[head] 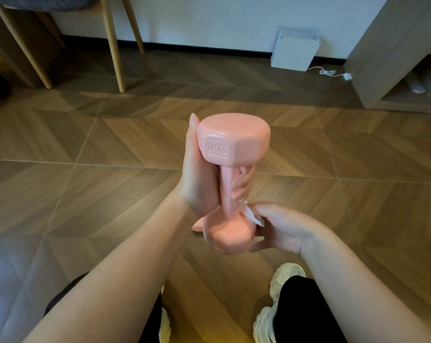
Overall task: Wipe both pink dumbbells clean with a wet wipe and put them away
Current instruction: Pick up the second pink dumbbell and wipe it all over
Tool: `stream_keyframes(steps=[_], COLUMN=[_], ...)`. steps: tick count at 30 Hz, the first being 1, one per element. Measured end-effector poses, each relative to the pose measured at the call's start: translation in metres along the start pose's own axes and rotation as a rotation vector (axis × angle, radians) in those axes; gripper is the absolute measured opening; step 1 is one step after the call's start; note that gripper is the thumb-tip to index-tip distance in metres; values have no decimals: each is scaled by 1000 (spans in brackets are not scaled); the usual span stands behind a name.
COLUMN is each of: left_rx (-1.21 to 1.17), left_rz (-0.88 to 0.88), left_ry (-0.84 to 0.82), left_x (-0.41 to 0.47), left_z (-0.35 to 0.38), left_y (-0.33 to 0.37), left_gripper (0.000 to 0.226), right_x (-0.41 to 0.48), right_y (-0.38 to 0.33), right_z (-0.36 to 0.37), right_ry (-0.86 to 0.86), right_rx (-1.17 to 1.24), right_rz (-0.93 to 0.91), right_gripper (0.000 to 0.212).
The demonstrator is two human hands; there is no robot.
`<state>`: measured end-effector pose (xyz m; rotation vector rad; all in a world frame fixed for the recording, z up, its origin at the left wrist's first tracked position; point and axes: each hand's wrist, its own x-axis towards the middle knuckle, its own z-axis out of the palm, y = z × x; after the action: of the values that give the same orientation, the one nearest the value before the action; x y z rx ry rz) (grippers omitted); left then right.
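Observation:
A pink dumbbell (pixel 231 142) marked 1KG stands nearly upright in mid-air above the wooden floor. My left hand (pixel 199 179) is wrapped around its handle, fingers curled round the bar. My right hand (pixel 278 229) cups the lower head (pixel 224 238) and pinches a small white wet wipe (pixel 252 215) against it, just below the bar. A small pink edge (pixel 197 226) shows behind the lower head at its left; whether it belongs to the second dumbbell I cannot tell.
Wooden chair legs (pixel 115 45) stand at the back left. A white box (pixel 293 50) with a white cable (pixel 330 72) leans on the far wall. A grey cabinet (pixel 392 55) is at the right. My white shoes (pixel 281 293) rest on the herringbone floor below.

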<state>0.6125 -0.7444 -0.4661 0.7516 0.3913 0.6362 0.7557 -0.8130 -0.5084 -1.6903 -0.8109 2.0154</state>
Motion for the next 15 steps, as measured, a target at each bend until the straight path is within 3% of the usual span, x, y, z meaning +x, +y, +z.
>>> stream_keyframes(steps=[3,9,15], left_rx=[47,441,351], left_rz=[16,81,147], left_ry=[129,479,429], left_x=[-1,-2,0], left_z=[2,-7,4], left_y=[4,-4,-8], left_gripper=[103,89,100], right_x=[4,15,32], right_y=[5,8,6], right_z=[10,14,22], right_ry=[69,266,308], right_rx=[82,196,93], right_rz=[-30,-11,29], right_gripper=[10,11,50])
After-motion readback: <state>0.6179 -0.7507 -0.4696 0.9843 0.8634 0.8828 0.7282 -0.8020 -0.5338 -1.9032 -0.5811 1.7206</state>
